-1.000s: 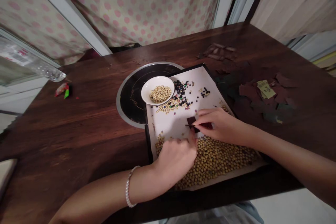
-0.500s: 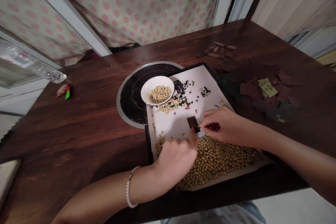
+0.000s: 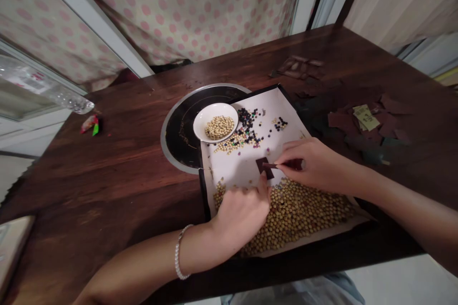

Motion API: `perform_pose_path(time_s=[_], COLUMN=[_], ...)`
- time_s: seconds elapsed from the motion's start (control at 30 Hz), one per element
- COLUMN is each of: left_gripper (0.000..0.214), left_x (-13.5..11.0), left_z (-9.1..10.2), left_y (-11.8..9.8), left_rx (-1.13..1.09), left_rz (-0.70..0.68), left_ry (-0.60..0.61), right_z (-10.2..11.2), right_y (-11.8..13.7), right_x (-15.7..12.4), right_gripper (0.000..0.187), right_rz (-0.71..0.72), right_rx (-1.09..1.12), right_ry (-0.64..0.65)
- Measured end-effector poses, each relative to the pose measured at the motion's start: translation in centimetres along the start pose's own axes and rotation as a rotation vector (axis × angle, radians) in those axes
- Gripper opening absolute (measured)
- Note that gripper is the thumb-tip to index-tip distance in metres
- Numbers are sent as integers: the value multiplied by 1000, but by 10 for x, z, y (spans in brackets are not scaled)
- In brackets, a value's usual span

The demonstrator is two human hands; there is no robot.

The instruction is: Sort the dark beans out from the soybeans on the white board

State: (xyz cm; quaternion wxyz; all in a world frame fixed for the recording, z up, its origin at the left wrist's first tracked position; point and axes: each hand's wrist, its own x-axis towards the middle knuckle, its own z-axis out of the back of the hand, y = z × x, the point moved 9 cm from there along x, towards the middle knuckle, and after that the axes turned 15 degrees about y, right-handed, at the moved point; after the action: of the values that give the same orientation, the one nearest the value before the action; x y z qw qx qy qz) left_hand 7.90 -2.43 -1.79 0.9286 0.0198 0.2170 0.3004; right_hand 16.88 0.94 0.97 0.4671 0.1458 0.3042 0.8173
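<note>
On the tray (image 3: 203, 195), beads (image 3: 296, 214) lie before the bowl (image 3: 199, 124) (bottle (image 3: 67, 97) left).

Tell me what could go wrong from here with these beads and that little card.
The bowl appears to overlap the tray's edge, so a bump might tip it and spill its beads.

The left hand is over the loose beads; a sideways sweep could scatter them.

One left fingertip seems to rest at the card's near edge, so the strip in the right hand might nudge it askew.
</note>
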Motion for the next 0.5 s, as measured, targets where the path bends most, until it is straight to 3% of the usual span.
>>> perform_pose_path(time_s=[0.5], left_gripper=[36], left_x=[-1], left_z=[2], left_y=[0], left_rx=[-5], left_rz=[-9], left_ry=[-48], right_z=[-8], right_y=[5], right_x=[6], right_gripper=[20], right_rz=[92], right_rx=[64], right_ry=[-44])
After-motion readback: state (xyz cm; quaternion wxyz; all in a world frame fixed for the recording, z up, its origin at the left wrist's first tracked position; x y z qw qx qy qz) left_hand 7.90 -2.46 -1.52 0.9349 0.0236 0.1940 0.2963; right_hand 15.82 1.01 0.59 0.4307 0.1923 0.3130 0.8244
